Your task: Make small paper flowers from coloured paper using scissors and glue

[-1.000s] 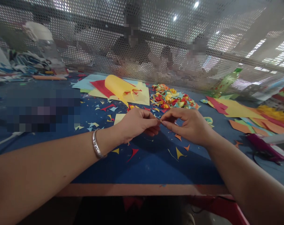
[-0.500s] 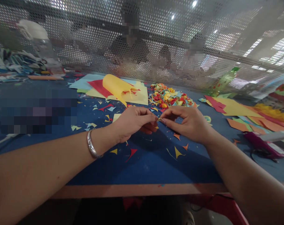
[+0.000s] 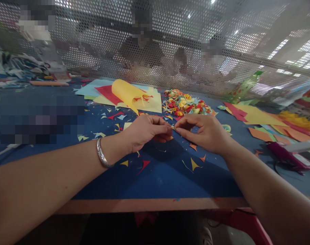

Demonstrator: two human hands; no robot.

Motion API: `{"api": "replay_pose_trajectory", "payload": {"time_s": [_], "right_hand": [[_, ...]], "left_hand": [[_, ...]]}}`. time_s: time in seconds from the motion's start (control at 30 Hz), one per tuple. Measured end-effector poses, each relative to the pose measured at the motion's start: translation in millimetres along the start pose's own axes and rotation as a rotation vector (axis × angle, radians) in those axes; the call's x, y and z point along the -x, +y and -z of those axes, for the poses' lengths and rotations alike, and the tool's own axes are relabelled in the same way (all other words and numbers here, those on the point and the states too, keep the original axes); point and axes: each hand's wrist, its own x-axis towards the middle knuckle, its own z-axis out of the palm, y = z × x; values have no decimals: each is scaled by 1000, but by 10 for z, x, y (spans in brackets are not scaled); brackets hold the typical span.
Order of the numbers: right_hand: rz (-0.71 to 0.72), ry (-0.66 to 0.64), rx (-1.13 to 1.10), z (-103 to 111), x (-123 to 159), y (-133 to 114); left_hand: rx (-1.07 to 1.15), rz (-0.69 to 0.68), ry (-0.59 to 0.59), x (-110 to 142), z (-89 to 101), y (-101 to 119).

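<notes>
A tiny yellowish piece of paper [image 3: 173, 127] shows between my two hands, mostly hidden by the fingertips. My left hand [image 3: 151, 132], with a silver bangle on its wrist, pinches it from the left. From the right, the thumb and forefinger of my right hand [image 3: 203, 132] close on the same piece. Just behind the hands lies a pile of small folded paper pieces [image 3: 185, 103] in red, yellow, orange and pale blue. Paper scraps lie around, among them a red scrap [image 3: 144, 165] and a yellow scrap [image 3: 194, 164] on the blue tabletop [image 3: 160, 183].
A curled yellow sheet [image 3: 124, 92] lies on coloured sheets at the back. More coloured paper [image 3: 262, 115], a green-capped bottle [image 3: 247, 86] and a purple case [image 3: 289, 154] are on the right. A perforated screen [image 3: 104, 44] stands behind, with people beyond it.
Both hands stay nearly in place, still pinching the small paper piece, with only slight finger movement. The view has shifted a little.
</notes>
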Motion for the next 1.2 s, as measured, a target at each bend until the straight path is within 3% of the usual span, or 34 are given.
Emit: {"api": "replay_pose_trajectory", "payload": {"time_s": [0.1, 0.2, 0.37, 0.53, 0.7, 0.97, 1.2], "right_hand": [[-4, 4, -1, -4, -2, 3], [-37, 4, -7, 1, -3, 19], [-95, -62, -2, 28, -11, 58], [-95, -218, 67, 33, -25, 78], [-145, -299, 107, 34, -23, 88], [-152, -325, 179, 10, -35, 100], [-144, -290, 200, 42, -39, 102]], "left_hand": [[-47, -21, -13, -9, 25, 2], [-212, -132, 27, -60, 111, -19], [-866, -528, 140, -200, 249, -62], [-1179, -631, -21, -226, 193, -96], [-1220, -621, -119, -203, 165, -95], [-907, -426, 28, -173, 189, -25], [-1145, -572, -91, -131, 104, -36]]}}
